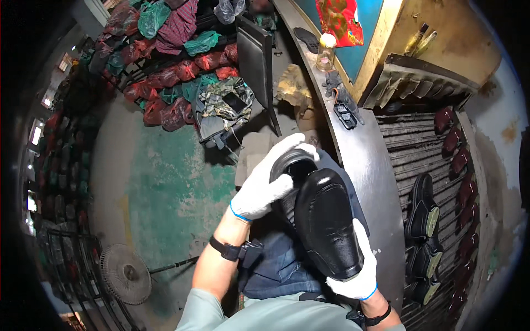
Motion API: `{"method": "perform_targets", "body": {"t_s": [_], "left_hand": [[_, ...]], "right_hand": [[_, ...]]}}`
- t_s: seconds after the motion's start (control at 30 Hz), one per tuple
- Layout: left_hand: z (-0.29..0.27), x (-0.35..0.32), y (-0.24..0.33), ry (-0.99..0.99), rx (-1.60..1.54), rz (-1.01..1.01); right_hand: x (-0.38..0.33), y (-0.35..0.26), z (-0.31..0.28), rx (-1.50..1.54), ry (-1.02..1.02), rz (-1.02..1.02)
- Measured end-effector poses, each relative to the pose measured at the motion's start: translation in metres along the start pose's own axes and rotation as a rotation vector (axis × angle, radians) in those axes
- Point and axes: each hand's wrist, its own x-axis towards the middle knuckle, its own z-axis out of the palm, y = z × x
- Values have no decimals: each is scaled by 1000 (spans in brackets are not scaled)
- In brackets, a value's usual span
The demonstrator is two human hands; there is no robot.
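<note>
My left hand (264, 185), in a white glove, is closed around one black shoe (284, 160) whose dark opening faces up. My right hand (360, 275), gloved too, grips a second black shoe (326, 220) from below and along its right side. That glossy shoe points its rounded toe away from me and overlaps part of the first one. The two shoes are side by side over my lap, touching or nearly so. The right thumb lies along the upper's edge; most of the other right fingers are hidden underneath.
On my right runs a curved metal worktop (367, 165) carrying a jar (326, 55), a dark sole (306, 39) and black-framed glasses (345, 116). Beyond it, a slatted rack (397, 146) bears several shoes. A chair (256, 60) with clothing stands ahead; a fan (126, 274) is at left.
</note>
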Motion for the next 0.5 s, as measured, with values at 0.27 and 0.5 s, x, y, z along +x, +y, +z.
{"method": "perform_targets", "body": {"t_s": [0.27,0.5], "left_hand": [[0,13,-4,-80,1,7],[8,-3,-6,-40,-156,-85]], "right_hand": [[5,-2,2,78,25,38],[-3,7,3,-109,4,-19]]}}
